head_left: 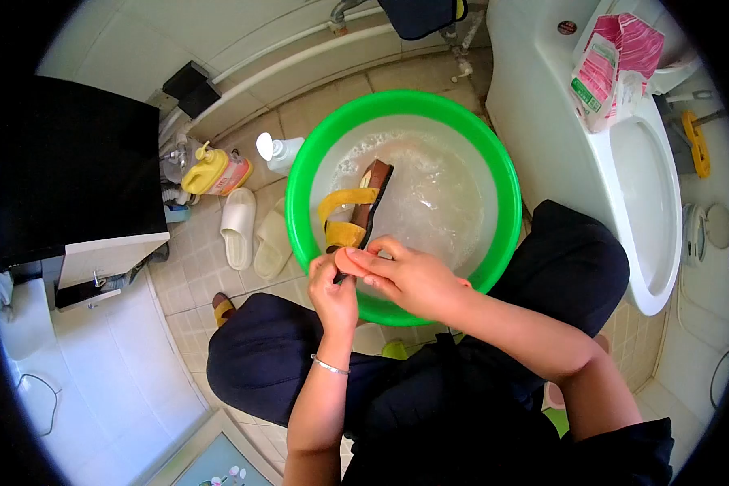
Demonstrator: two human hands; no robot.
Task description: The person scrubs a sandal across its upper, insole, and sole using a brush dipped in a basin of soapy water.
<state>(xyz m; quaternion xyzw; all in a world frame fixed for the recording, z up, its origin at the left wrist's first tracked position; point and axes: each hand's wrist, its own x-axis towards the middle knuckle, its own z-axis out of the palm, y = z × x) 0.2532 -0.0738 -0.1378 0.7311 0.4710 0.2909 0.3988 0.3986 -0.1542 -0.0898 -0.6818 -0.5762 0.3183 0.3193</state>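
Note:
A sandal (366, 206) with yellow straps and a brown footbed is held at a slant over the green basin (298, 194). My left hand (332, 298) is closed round its near end, at the basin's near-left rim. Just above, my right hand (409, 279) is closed on an orange rounded piece (348, 261), pressed close to the sandal and my left fingers. What kind of thing this piece is, I cannot make out. Cloudy, sudsy water (437, 194) fills the basin, with foam along its far-left side.
A white pump bottle (282, 154) touches the basin's left side. Further left are a yellow jug (217, 172) and pale slippers (237, 228). Another yellow-strapped sandal (223, 308) lies beside my left knee. At right stands a white washbasin (644, 202) with a pink packet (611, 69).

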